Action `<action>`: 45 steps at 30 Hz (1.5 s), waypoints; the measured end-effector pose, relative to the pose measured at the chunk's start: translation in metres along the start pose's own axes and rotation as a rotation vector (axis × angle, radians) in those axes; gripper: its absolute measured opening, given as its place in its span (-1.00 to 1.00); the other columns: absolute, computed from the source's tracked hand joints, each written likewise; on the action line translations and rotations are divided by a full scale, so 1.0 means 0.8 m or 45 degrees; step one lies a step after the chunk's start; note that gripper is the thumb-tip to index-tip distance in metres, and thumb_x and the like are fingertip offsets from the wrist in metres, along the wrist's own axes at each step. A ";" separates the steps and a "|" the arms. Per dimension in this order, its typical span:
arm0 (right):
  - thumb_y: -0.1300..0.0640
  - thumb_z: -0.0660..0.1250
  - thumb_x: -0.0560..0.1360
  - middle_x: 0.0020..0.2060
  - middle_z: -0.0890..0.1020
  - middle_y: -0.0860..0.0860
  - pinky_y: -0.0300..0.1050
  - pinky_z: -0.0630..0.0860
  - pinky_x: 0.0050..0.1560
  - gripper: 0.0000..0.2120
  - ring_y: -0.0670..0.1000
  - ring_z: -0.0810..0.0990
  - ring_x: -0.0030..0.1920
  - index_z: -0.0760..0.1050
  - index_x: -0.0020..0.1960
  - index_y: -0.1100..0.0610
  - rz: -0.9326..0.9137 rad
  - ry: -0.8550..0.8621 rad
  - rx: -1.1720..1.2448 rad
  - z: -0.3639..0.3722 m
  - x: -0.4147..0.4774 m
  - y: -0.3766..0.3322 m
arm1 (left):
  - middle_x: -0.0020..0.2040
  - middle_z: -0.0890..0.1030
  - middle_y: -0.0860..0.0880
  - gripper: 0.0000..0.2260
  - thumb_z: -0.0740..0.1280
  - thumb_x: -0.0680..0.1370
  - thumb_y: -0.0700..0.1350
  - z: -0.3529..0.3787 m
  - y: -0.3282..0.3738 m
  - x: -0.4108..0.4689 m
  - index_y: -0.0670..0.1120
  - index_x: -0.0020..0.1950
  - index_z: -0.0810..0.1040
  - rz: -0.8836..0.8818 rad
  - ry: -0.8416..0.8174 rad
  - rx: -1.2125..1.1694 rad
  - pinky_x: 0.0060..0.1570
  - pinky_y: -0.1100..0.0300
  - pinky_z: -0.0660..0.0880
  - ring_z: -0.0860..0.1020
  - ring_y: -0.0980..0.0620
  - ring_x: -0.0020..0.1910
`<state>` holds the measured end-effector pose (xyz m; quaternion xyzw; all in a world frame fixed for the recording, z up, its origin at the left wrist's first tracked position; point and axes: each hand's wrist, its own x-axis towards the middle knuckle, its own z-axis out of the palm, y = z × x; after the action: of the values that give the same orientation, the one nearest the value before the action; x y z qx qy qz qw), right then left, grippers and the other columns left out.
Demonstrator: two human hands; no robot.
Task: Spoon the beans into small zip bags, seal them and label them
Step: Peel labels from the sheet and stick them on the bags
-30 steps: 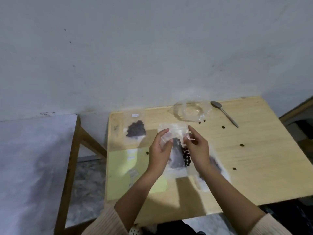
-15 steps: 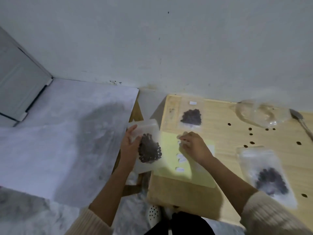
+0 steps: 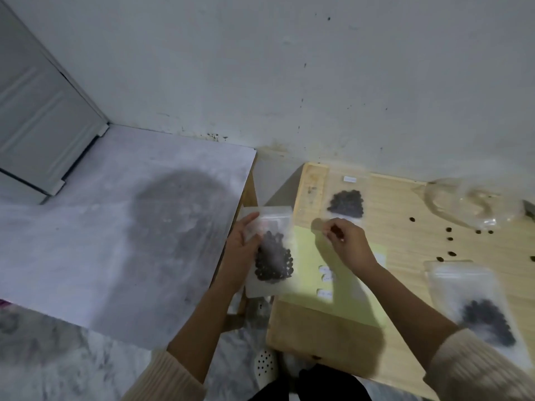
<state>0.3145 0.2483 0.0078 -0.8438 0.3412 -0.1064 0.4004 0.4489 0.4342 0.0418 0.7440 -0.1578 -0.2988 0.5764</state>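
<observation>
My left hand point(image 3: 241, 250) grips a small clear zip bag of dark beans point(image 3: 272, 260), held upright off the left edge of the wooden table point(image 3: 318, 340). My right hand point(image 3: 346, 241) hovers over the yellow label sheet point(image 3: 307, 273) with thumb and fingertips pinched together; whether a label is between them is unclear. White labels point(image 3: 325, 277) remain on the sheet. A labelled bag of beans point(image 3: 346, 202) lies at the table's back left. Another bean bag point(image 3: 480, 311) lies at the right.
A large, nearly empty clear bag point(image 3: 469, 204) lies at the back right, with several loose beans point(image 3: 450, 238) scattered near it. A second table with a marbled grey top point(image 3: 115, 227) stands to the left, a gap between them. A white wall runs behind.
The view swung left. My left hand carried the bean bag from the table's middle to its left edge. My right hand let go of the bag and moved over the label sheet.
</observation>
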 end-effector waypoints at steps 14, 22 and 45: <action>0.26 0.48 0.36 -0.33 0.54 0.02 -0.38 0.42 -0.25 -0.87 -0.18 0.45 -0.35 0.60 -0.12 0.11 0.046 0.119 0.517 -0.031 -0.001 -0.077 | 0.19 0.49 0.03 -0.63 0.23 0.54 -0.40 0.065 0.035 0.002 -0.15 0.31 0.42 0.136 -0.239 -0.063 -0.16 0.54 0.42 0.50 0.50 -0.07; 0.22 0.50 0.35 -0.22 0.67 0.06 -0.36 0.48 -0.22 -0.93 -0.10 0.58 -0.27 0.63 -0.20 0.19 0.169 0.242 0.599 -0.029 -0.011 -0.079 | 0.22 0.49 0.15 -0.62 0.24 0.53 -0.39 0.076 0.036 -0.005 -0.09 0.30 0.46 0.143 -0.254 -0.141 0.03 0.57 0.34 0.40 0.51 0.13; 0.06 0.62 0.18 -0.09 0.61 0.03 -0.16 0.51 -0.11 -0.50 0.01 0.58 -0.15 0.42 -0.01 0.07 0.440 0.283 0.637 -0.057 0.010 -0.059 | 0.03 0.56 0.22 -0.75 0.38 0.51 -0.17 0.120 0.053 0.017 -0.01 0.18 0.55 0.074 0.012 -0.168 -0.02 0.42 0.47 0.53 0.43 -0.07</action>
<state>0.3231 0.2367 0.0725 -0.6319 0.4844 -0.2086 0.5679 0.4039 0.3406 0.0635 0.7008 -0.1567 -0.2881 0.6335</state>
